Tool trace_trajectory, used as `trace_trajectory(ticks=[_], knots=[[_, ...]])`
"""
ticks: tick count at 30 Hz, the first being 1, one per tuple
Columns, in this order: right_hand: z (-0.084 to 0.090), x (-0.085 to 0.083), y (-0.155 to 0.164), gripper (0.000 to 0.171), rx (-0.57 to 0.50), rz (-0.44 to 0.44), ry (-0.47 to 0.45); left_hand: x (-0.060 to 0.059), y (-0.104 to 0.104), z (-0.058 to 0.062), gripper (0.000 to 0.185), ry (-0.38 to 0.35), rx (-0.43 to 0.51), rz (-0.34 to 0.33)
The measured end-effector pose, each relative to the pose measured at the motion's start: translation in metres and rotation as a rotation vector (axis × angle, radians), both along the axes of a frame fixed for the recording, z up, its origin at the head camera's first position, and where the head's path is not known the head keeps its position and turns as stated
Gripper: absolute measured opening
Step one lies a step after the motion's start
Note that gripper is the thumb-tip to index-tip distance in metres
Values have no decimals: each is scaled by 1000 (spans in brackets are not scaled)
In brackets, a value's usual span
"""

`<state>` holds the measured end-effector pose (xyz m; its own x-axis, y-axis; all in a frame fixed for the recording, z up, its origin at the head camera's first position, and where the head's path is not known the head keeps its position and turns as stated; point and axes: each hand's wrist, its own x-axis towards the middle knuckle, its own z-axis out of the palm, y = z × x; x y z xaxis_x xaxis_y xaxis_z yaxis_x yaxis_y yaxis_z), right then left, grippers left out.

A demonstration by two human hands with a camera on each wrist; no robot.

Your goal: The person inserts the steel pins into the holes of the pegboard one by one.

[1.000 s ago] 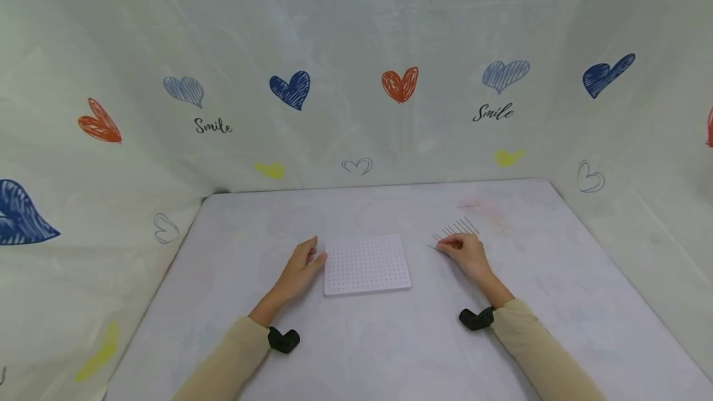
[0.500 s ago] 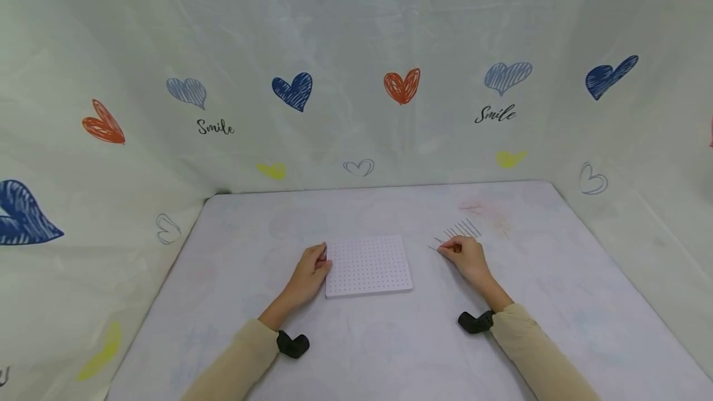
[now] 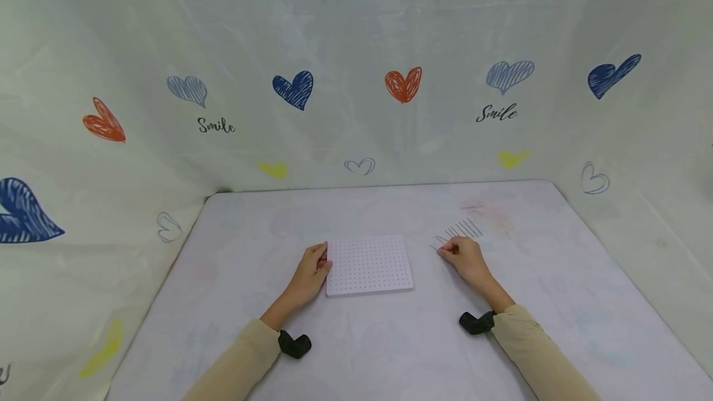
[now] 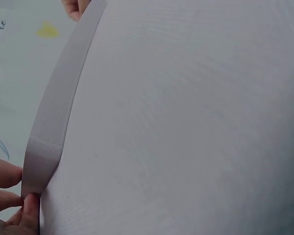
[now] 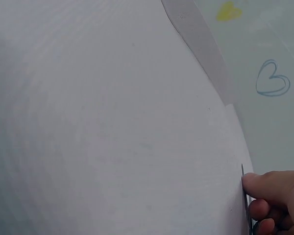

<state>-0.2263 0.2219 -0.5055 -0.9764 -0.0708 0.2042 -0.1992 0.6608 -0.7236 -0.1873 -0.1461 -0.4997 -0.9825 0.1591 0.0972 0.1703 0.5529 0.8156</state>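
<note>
A white board with rows of small holes lies mid-table. My left hand grips its left edge, fingers curled at the side and thumb by the top. In the left wrist view, the left fingers and thumb meet the board's pale side. To the right of the board, several thin dark rods lie in a slanted row. My right hand is at the near end of that row, thumb and finger pinching one thin dark rod, seen in the right wrist view. Its lower part is partly hidden by the fingers.
A white cloth with faint coloured marks covers the table. Behind and at both sides hangs a pale curtain printed with hearts. Each wrist wears a black camera mount, such as the left one.
My left hand has moved right and taken hold of the board's left edge. The right hand stays by the rods, almost still.
</note>
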Motion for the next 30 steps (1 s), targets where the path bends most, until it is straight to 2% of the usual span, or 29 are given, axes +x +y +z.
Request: trace_trajectory(ticks=[18,24,30], knots=[[7,4,-15,13,118,26,9,1,1,-3,51,-9,13,13],[7,6,-14,11,90,-24,16,3,2,-2,50,-16,14,18],[3,6,-9,6,15,-70,27,1,2,-2,51,-12,13,19]])
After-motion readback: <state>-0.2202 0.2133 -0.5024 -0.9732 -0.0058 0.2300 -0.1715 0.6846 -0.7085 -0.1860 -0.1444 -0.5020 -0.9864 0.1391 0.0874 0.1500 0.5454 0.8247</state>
